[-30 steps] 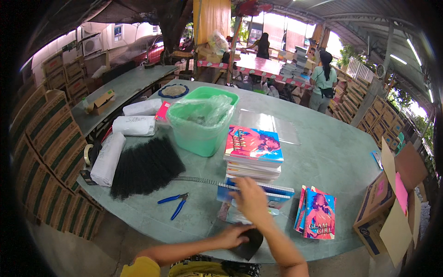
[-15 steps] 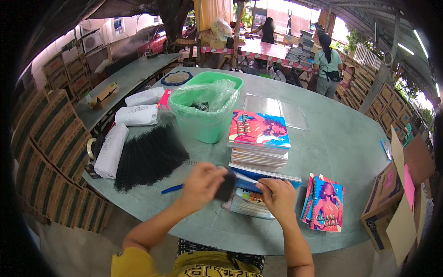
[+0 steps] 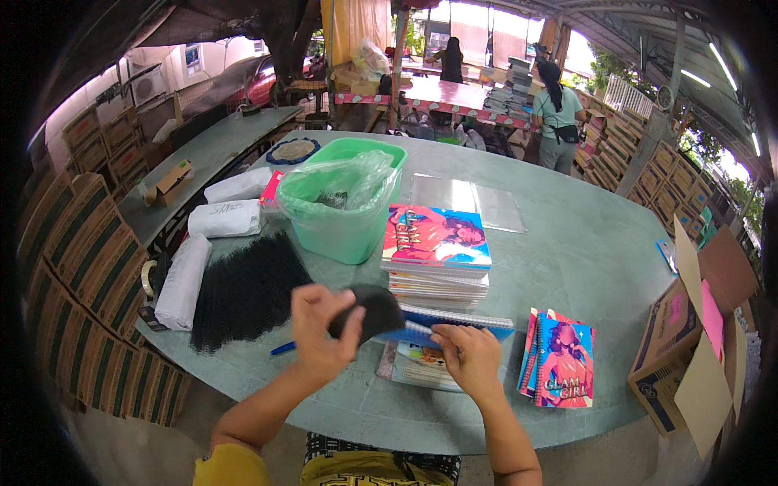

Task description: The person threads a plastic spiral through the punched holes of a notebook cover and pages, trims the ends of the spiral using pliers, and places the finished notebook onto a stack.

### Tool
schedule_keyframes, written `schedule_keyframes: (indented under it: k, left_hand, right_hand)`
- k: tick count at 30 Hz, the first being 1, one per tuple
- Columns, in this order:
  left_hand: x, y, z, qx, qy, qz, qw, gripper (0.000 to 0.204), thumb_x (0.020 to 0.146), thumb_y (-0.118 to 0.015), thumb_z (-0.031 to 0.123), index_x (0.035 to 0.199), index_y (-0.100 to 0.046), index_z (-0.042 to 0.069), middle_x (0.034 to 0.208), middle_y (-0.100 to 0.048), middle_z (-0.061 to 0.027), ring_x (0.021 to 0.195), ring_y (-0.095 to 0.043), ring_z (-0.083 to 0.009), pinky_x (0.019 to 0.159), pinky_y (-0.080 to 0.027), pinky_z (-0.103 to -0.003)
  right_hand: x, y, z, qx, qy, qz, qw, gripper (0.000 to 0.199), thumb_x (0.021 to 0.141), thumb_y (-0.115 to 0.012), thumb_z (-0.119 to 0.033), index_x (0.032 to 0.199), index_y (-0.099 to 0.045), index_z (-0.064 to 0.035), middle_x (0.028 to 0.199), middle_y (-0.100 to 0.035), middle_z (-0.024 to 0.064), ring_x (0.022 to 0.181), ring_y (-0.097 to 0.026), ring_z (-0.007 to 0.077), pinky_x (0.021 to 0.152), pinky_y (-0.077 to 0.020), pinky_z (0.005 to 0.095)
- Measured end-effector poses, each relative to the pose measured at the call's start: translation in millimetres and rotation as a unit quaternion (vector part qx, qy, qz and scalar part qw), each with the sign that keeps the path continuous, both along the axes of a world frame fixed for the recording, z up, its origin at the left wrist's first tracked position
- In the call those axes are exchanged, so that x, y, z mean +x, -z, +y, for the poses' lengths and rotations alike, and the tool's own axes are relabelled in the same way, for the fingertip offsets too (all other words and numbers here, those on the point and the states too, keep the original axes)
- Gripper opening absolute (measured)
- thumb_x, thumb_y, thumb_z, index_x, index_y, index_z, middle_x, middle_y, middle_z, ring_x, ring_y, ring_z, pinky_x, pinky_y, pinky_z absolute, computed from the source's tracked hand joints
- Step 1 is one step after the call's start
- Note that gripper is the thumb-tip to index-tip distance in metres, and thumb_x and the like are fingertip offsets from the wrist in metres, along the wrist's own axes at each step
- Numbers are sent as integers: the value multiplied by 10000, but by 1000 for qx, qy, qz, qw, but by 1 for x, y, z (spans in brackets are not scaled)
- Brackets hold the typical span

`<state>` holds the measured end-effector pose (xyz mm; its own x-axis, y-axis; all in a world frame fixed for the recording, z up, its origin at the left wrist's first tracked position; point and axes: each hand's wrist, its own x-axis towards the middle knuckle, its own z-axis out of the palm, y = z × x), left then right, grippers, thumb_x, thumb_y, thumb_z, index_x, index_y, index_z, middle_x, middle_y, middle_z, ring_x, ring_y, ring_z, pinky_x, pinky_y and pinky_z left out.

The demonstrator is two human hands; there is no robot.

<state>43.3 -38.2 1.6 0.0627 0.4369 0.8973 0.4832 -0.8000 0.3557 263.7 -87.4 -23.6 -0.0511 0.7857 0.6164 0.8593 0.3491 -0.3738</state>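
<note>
Head view: hands apart. Left hand (image 3: 324, 334) gripped a black curved piece (image 3: 373, 314) between thumb and fingers; right hand (image 3: 472, 354) pinched at the edge of a blue notebook (image 3: 501, 333), which sat over the bench (image 3: 575, 251), nearer the wearer than the tall stack (image 3: 438, 236). Progress, judged: part done. Small pile (image 3: 565, 364) at right had a coiled spine, taken as finished. Blue notebook in hand; coil threading could not be told. Tall stack's top book showed no coil, taken as outstanding. Black coils (image 3: 243, 292) lay heaped at left.
</note>
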Motion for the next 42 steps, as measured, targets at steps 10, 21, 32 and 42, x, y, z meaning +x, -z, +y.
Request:
schedule_keyframes:
  k: [10,21,32,42]
  left_hand:
    - [-34,-3,-9,-224,111,-190,949,342,701,-723,47,939,-477,67,932,-488,-48,801,-498,-126,673,-442,-269]
    - [-17,29,-20,-60,-17,231,971,212,720,-666,81,908,-570,62,1071,-488,-150,943,-516,-295,730,-445,-395]
    - [-32,-2,7,-253,98,198,942,153,798,-640,112,932,-589,58,886,-579,-117,764,-605,-287,644,-483,-360]
    - [-32,1,17,-185,63,236,952,234,774,-693,219,924,-597,68,809,-559,-89,648,-580,-274,573,-454,-326]
  right_hand:
    - [-32,3,12,3,-22,-72,997,392,710,-662,-127,1083,-557,-68,977,-594,72,933,-559,236,790,-391,367]
    - [-55,1,26,34,-27,-74,996,182,778,-653,-255,883,-599,-117,770,-605,15,713,-553,207,638,-351,340]
    - [-54,-1,28,24,-13,-125,992,196,771,-659,-269,906,-610,-134,759,-592,0,712,-547,191,643,-348,332]
    - [-48,4,29,40,-42,-72,996,204,782,-654,-263,927,-613,-126,776,-604,14,723,-555,196,653,-355,338]
